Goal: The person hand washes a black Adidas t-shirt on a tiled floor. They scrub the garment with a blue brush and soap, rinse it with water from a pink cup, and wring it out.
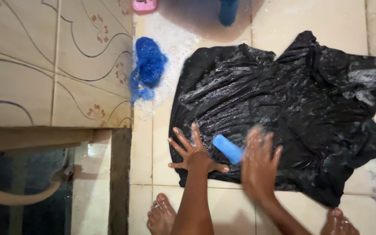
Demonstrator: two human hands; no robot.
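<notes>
head view: right hand (260,163) blurred, blue bar (228,149) half hidden.

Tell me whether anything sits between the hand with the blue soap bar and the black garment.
Nothing visible does. The right hand holds the blue soap bar directly over the wet black garment, and the left hand lies flat on the cloth beside it.
</notes>
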